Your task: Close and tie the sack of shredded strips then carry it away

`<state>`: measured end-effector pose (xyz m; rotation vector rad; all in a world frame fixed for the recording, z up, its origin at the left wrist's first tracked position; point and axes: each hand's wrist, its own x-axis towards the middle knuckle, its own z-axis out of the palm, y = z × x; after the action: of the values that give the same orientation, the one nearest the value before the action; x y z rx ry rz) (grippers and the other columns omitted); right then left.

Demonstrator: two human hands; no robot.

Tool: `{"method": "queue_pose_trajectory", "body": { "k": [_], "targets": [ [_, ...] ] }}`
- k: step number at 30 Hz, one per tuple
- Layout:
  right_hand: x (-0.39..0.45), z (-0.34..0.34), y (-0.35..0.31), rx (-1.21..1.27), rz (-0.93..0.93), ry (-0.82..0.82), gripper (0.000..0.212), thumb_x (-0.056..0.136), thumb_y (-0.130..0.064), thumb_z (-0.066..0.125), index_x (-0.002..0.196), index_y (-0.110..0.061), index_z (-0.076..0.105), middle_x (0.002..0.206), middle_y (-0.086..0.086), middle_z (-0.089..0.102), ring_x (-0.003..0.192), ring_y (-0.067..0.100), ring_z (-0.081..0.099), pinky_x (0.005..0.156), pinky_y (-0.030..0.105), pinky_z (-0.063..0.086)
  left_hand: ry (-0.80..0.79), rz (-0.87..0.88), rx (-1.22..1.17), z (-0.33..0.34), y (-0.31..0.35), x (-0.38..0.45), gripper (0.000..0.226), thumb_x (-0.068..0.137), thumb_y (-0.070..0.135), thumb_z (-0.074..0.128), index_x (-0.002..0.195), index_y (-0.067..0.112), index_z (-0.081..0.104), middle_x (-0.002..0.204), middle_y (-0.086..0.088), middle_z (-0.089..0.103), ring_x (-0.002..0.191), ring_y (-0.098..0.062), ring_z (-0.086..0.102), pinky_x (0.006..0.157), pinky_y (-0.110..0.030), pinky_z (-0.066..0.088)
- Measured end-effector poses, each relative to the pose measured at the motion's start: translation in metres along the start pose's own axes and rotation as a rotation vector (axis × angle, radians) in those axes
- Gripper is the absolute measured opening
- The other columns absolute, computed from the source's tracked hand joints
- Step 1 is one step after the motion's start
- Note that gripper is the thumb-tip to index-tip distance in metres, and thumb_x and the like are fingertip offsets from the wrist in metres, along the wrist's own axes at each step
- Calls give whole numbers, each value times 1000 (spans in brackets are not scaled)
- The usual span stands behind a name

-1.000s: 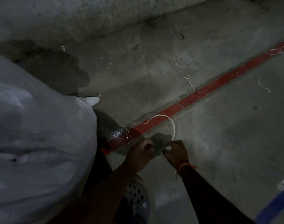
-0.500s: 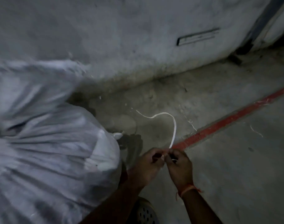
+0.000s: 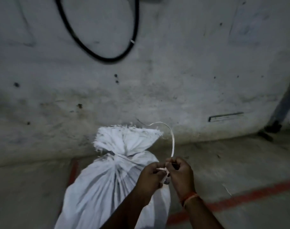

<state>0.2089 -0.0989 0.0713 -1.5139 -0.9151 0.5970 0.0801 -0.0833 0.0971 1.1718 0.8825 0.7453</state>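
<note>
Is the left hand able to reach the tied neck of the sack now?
Probably yes. The left hand sits just right of the sack's tied neck with nothing between them, but it pinches the white strip with the right hand.

The sack (image 3: 108,184) looked like woven white plastic cloth, matt and creased, its gathered mouth fraying into loose threads. The strip (image 3: 172,142) was a thin, flat, pale plastic band, smooth. The wall (image 3: 174,80) was rough, stained plaster, the floor (image 3: 240,162) dull concrete, and the hanging cable (image 3: 78,38) black and rubbery
</note>
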Motion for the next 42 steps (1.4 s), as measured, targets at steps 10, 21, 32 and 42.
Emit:
{"method": "queue_pose_trajectory", "body": {
  "k": [10,21,32,42],
  "targets": [
    [-74,77,-68,246,54,-42,16,93,-1,60,87,-11,70,83,19,71,73,29,69,61,40,54,46,-40,-104,-85,28,-107,29,81,5,55,106,9,70,76,-7,70,57,-17,63,51,-20,39],
    [-44,103,-27,224,-35,55,24,94,-4,58,87,-23,70,85,0,74,59,18,64,60,36,51,206,-113,-74,-115,-6,-36,15,79,9,73,94,5,74,82,-11,74,66,-15,66,62,-24,48],
    [43,114,10,272,-44,129,23,93,-3,58,88,-21,71,81,3,73,56,16,60,62,35,50,978,-232,739,-122,-20,129,116,46,89,68,118,-1,60,122,-22,62,119,-38,56,102,-45,47],
    [51,103,25,261,25,151,24,93,-1,60,86,-21,73,83,4,74,54,17,57,60,35,50,864,2,405,-152,-62,138,64,67,68,72,115,27,61,106,-9,73,101,-36,69,87,-49,56]
  ]
}}
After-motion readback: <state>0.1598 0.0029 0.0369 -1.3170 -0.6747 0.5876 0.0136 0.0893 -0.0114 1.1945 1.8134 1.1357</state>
